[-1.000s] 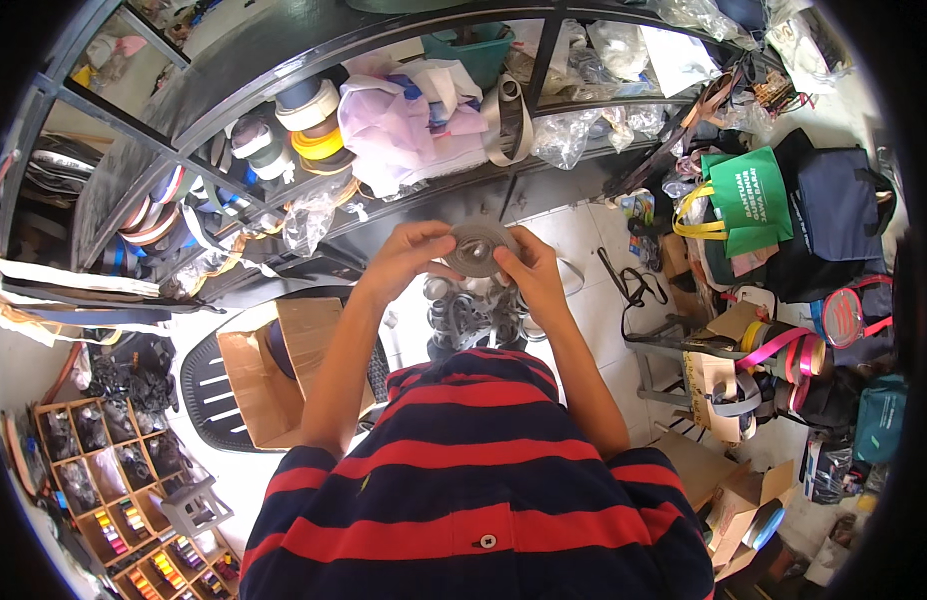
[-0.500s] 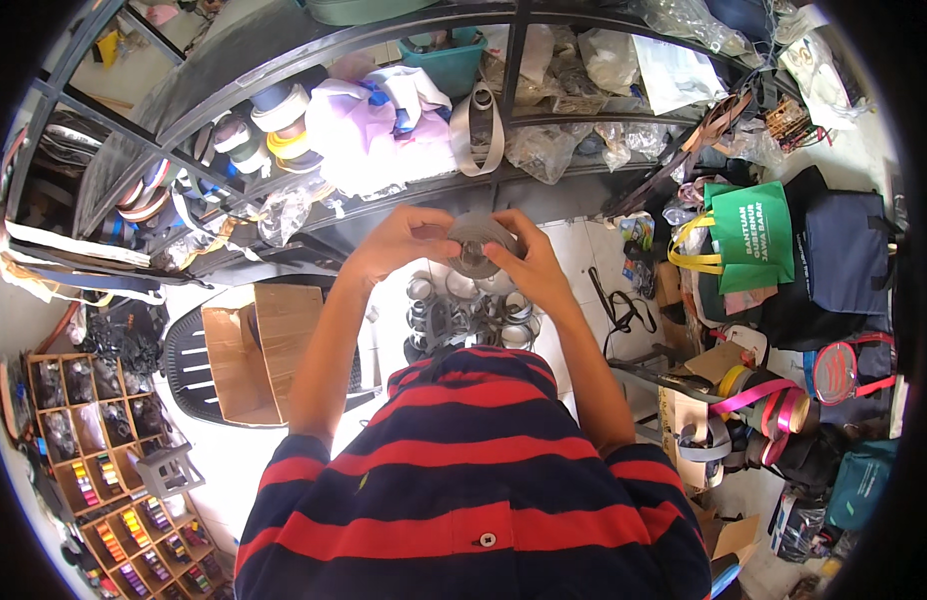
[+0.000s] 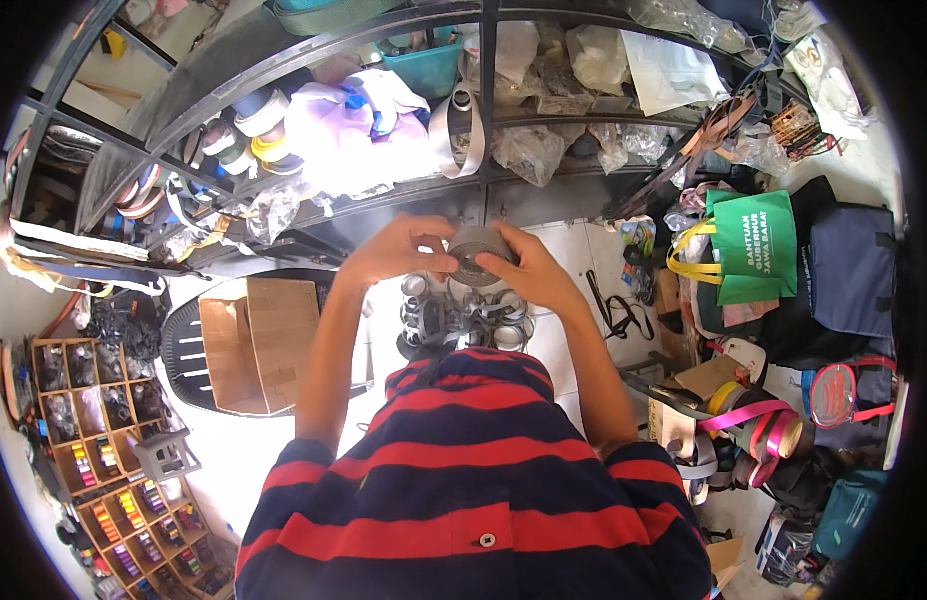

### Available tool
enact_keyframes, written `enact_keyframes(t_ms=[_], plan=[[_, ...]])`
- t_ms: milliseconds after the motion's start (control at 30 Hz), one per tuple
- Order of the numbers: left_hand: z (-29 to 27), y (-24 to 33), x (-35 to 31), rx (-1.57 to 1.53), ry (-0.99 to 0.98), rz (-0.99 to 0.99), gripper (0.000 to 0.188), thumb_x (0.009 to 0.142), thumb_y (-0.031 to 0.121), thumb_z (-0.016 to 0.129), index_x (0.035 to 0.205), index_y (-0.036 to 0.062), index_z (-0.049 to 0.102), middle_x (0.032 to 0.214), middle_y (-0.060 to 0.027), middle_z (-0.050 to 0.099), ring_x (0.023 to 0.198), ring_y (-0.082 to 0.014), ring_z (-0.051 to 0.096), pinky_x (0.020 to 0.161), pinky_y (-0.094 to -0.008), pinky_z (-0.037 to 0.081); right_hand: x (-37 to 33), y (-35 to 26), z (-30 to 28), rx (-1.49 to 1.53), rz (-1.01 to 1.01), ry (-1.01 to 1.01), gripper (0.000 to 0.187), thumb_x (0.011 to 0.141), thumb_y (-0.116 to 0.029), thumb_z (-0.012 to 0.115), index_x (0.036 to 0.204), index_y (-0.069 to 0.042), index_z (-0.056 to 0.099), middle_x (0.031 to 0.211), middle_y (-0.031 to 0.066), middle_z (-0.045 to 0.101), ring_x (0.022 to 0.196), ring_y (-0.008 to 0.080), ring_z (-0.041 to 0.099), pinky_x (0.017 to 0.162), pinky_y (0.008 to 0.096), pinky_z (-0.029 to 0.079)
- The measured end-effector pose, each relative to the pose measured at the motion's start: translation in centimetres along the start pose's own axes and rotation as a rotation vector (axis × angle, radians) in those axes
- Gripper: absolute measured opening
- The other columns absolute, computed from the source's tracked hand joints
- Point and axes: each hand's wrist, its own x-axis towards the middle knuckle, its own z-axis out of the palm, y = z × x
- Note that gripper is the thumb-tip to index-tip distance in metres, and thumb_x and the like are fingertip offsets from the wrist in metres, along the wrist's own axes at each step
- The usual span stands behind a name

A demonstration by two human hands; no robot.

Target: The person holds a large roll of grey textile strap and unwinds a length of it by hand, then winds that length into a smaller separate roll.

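Note:
A coiled roll of grey webbing strap [image 3: 474,241] is held up in front of my chest, its ringed flat side tilted towards me. My right hand [image 3: 529,268] grips it from the right, with the thumb on its face near the middle and the fingers over the far edge. At its left edge, my left hand [image 3: 399,254] is curved, the thumb tip against the roll and a gap between thumb and forefinger. Part of the left fingers is hidden. Below the roll, several small rolls of grey and black strap [image 3: 509,335] lie clustered on the floor.
Ahead stands a black metal shelf [image 3: 584,118] with plastic bags and strap rolls. An open cardboard box [image 3: 279,345] sits on a black chair [image 3: 184,350] at left, near a wooden thread rack [image 3: 89,470]. At right are a green bag [image 3: 754,247] and a pink ribbon roll [image 3: 784,435].
The grey roll has tilted, so more of its ringed face shows now. My right thumb has shifted slightly left across it. The whole view has moved a little.

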Motion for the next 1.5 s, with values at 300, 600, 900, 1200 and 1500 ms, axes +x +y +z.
enact_keyframes(t_ms=[300, 600, 900, 1200, 1500], plan=[[2.1, -1.7, 1.4, -0.544, -0.079, 0.116, 0.035, 0.081, 0.013, 0.070, 0.109, -0.0063, 0.061, 0.101, -0.0133, 0.064, 0.084, -0.0217, 0.066, 0.069, -0.0324, 0.058, -1.4, -0.1, -1.1, 0.398, 0.023, 0.085, 0.033, 0.082, -0.021, 0.070, 0.104, -0.003, 0.056, 0.092, 0.0022, 0.058, 0.079, 0.0085, 0.053, 0.068, 0.0243, 0.045], [4.4, -4.0, 2.1, -0.564, 0.070, 0.115, 0.046, 0.084, 0.018, 0.068, 0.122, -0.0043, 0.053, 0.107, -0.0126, 0.063, 0.091, -0.0190, 0.064, 0.076, -0.0321, 0.057, -2.3, 1.2, 0.8, 0.424, 0.126, 0.339, 0.032, 0.085, -0.020, 0.066, 0.107, 0.000, 0.056, 0.091, 0.0057, 0.061, 0.080, 0.0088, 0.053, 0.068, 0.0244, 0.044], [1.1, 1.8, 3.0, 0.231, -0.190, -0.082, 0.040, 0.075, 0.013, 0.076, 0.109, -0.0016, 0.062, 0.093, -0.0119, 0.067, 0.081, -0.0120, 0.064, 0.066, -0.0252, 0.052, -1.7, 1.1, -2.0, 0.171, 0.121, -0.044, 0.031, 0.085, -0.017, 0.065, 0.108, 0.001, 0.053, 0.089, 0.0026, 0.059, 0.082, 0.0095, 0.053, 0.072, 0.0250, 0.043], [3.2, -1.0, 2.0, -0.296, 0.047, 0.045, 0.029, 0.079, 0.007, 0.071, 0.105, -0.0032, 0.062, 0.095, -0.0100, 0.067, 0.084, -0.0168, 0.065, 0.069, -0.0281, 0.055, -3.3, 0.6, -3.1, 0.287, 0.007, 0.107, 0.043, 0.075, -0.014, 0.075, 0.111, -0.001, 0.055, 0.093, 0.0054, 0.060, 0.087, 0.0119, 0.056, 0.077, 0.0274, 0.045], [9.4, -3.4, 3.3, -0.594, 0.313, 0.122, 0.043, 0.087, 0.015, 0.064, 0.125, -0.0014, 0.049, 0.114, -0.0095, 0.061, 0.101, -0.0189, 0.062, 0.087, -0.0364, 0.054, -2.5, 0.9, 0.6, 0.421, 0.186, 0.551, 0.037, 0.079, -0.017, 0.073, 0.107, 0.001, 0.056, 0.088, 0.0054, 0.063, 0.066, 0.0074, 0.057, 0.056, 0.0175, 0.044]])
